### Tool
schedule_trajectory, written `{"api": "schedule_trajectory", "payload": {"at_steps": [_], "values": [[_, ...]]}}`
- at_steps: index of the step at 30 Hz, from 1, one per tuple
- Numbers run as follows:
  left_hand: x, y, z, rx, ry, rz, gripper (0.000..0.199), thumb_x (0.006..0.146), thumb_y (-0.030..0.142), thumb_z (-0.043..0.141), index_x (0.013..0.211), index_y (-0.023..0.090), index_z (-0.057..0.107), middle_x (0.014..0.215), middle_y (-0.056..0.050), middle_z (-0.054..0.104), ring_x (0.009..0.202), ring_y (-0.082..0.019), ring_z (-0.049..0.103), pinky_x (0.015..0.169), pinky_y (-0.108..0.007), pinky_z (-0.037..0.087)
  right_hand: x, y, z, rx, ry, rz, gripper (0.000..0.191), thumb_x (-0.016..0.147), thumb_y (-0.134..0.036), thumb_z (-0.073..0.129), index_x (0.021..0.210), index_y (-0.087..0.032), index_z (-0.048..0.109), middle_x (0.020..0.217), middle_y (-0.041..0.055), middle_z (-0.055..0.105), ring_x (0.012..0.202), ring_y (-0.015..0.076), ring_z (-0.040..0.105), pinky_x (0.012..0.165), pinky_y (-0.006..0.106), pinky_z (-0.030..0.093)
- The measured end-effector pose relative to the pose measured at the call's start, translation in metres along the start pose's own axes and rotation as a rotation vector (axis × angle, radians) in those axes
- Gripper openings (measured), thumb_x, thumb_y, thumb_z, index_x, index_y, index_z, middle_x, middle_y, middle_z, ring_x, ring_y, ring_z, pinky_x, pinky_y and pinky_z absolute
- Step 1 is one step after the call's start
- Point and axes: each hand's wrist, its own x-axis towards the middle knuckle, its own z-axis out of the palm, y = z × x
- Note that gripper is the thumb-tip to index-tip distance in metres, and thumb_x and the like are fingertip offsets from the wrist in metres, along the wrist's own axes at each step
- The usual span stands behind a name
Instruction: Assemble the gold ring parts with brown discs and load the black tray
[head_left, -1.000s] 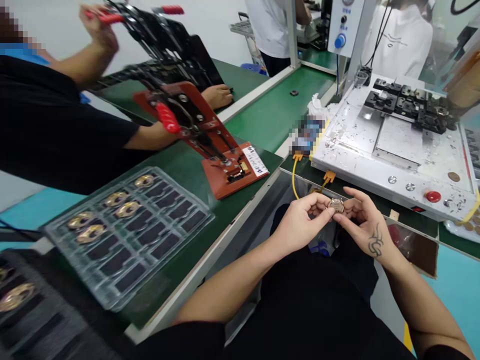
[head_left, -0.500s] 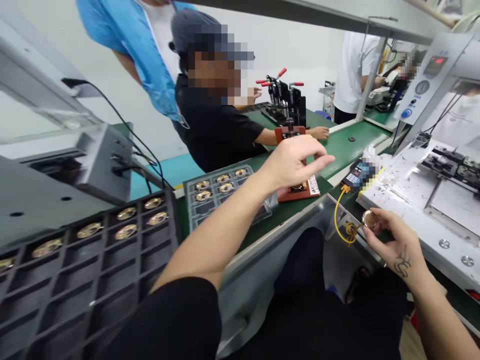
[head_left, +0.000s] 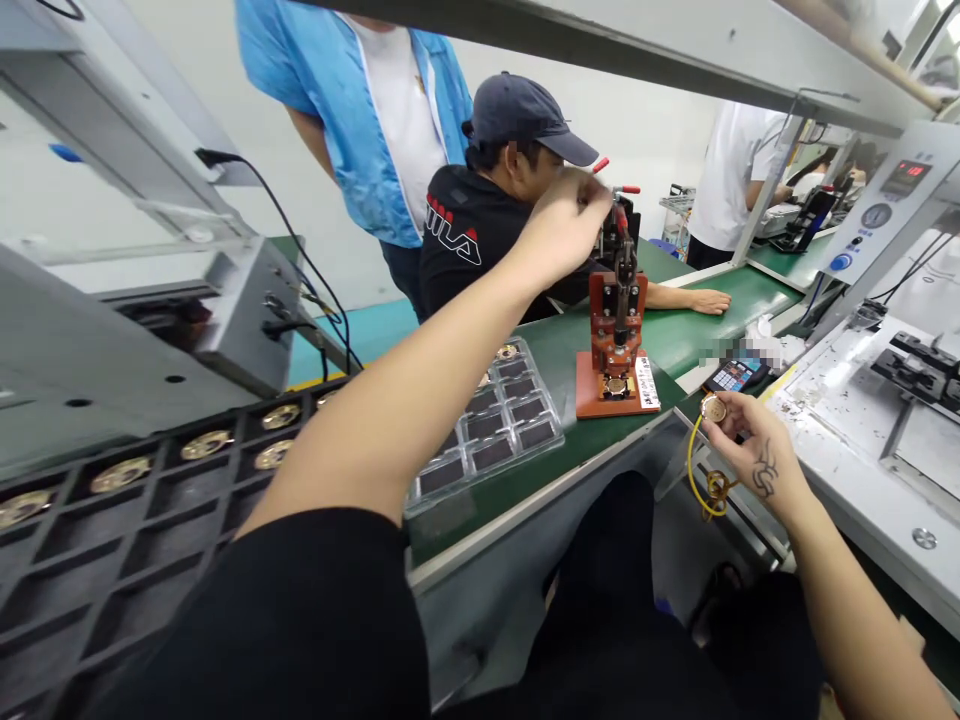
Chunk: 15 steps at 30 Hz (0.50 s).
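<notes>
Landmark: the one red press (head_left: 621,348) on the green bench. One gold watch part (head_left: 616,386) sits in its base, one white label (head_left: 648,383) beside that. Left hand (head_left: 571,220): one, raised by the press's top, fingers curled; can't tell if it's gripping anything. Right hand (head_left: 754,445): one, right of the press, pinching one round watch case (head_left: 713,408) between thumb and fingers. One yellow cable (head_left: 694,475) just below that, also right of the press. Left of the press: one clear tray (head_left: 517,442), two gold parts visible, forearm hides some; farther left, one black tray (head_left: 142,580), six visible. Behind the press: one capped co-worker (head_left: 480,225).
</notes>
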Motion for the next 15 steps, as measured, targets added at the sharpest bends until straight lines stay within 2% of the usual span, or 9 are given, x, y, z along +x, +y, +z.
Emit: {"api": "schedule_trajectory", "payload": {"at_steps": [1,2,3,5,6,8,10,13,15], "values": [[-0.013,-0.016,-0.007,0.039,-0.055,-0.068,0.034,0.108,0.047,0.063,0.109,0.014,0.069,0.093,-0.007,0.076,0.093,-0.025,0.078,0.093,-0.044,0.061,0.001,0.005,0.005,0.004,-0.024,0.001,0.035,0.098,-0.04,0.075,0.128,-0.022,0.069,0.085,-0.0003,0.066,0.071,0.0164,0.06,0.07,0.034,0.055],[-0.032,-0.03,-0.013,0.074,-0.17,-0.152,0.03,0.103,0.045,0.069,0.101,0.015,0.071,0.085,-0.007,0.076,0.083,-0.022,0.076,0.087,-0.04,0.062,0.002,0.009,0.01,0.012,-0.042,0.002,0.035,0.099,-0.039,0.075,0.128,-0.022,0.069,0.086,-0.0002,0.065,0.072,0.0165,0.06,0.07,0.034,0.055],[-0.053,-0.042,-0.015,0.092,-0.358,-0.241,0.028,0.098,0.042,0.073,0.093,0.015,0.074,0.077,-0.006,0.075,0.074,-0.021,0.074,0.081,-0.037,0.061,0.003,0.012,0.016,0.026,-0.053,0.003,0.034,0.098,-0.039,0.074,0.128,-0.022,0.069,0.087,0.0001,0.065,0.073,0.0166,0.06,0.07,0.033,0.055],[-0.097,-0.059,-0.01,0.026,-0.792,-0.401,0.021,0.09,0.037,0.077,0.091,0.016,0.08,0.075,-0.005,0.078,0.07,-0.021,0.074,0.075,-0.034,0.06,0.011,0.015,0.03,0.072,-0.076,-0.001,0.035,0.097,-0.039,0.073,0.127,-0.021,0.068,0.089,0.0006,0.065,0.073,0.0163,0.06,0.069,0.032,0.054],[-0.116,-0.064,-0.002,-0.017,-0.874,-0.448,0.021,0.089,0.036,0.076,0.092,0.016,0.081,0.077,-0.006,0.079,0.071,-0.021,0.075,0.073,-0.033,0.059,0.018,0.016,0.039,0.09,-0.101,-0.006,0.035,0.096,-0.039,0.073,0.126,-0.021,0.068,0.089,0.0006,0.065,0.072,0.0161,0.059,0.069,0.031,0.053],[-0.144,-0.069,0.022,-0.002,-0.854,-0.458,0.022,0.087,0.036,0.075,0.095,0.017,0.081,0.073,-0.004,0.077,0.065,-0.021,0.072,0.066,-0.03,0.055,0.035,0.017,0.058,0.101,-0.167,-0.022,0.035,0.094,-0.038,0.072,0.124,-0.02,0.069,0.086,-0.0003,0.062,0.071,0.016,0.058,0.07,0.031,0.052],[-0.157,-0.073,0.047,0.047,-0.775,-0.427,0.022,0.082,0.032,0.078,0.096,0.016,0.08,0.07,-0.002,0.073,0.064,-0.02,0.067,0.063,-0.028,0.049,0.054,0.02,0.075,0.079,-0.213,-0.032,0.035,0.091,-0.036,0.072,0.122,-0.019,0.07,0.083,-0.0008,0.06,0.072,0.0162,0.057,0.073,0.031,0.052],[-0.159,-0.077,0.072,0.088,-0.702,-0.372,0.024,0.072,0.024,0.082,0.094,0.016,0.077,0.073,-0.001,0.071,0.069,-0.018,0.062,0.064,-0.026,0.043,0.073,0.029,0.093,0.058,-0.233,-0.014,0.033,0.089,-0.035,0.071,0.117,-0.018,0.07,0.086,0.001,0.062,0.07,0.0154,0.055,0.071,0.031,0.051],[-0.158,-0.078,0.078,0.086,-0.68,-0.344,0.025,0.07,0.022,0.082,0.094,0.017,0.077,0.074,0.0,0.07,0.072,-0.019,0.061,0.066,-0.026,0.042,0.079,0.036,0.1,0.058,-0.262,0.001,0.031,0.09,-0.035,0.069,0.115,-0.016,0.068,0.088,0.0023,0.065,0.066,0.0144,0.054,0.067,0.03,0.05]]}}
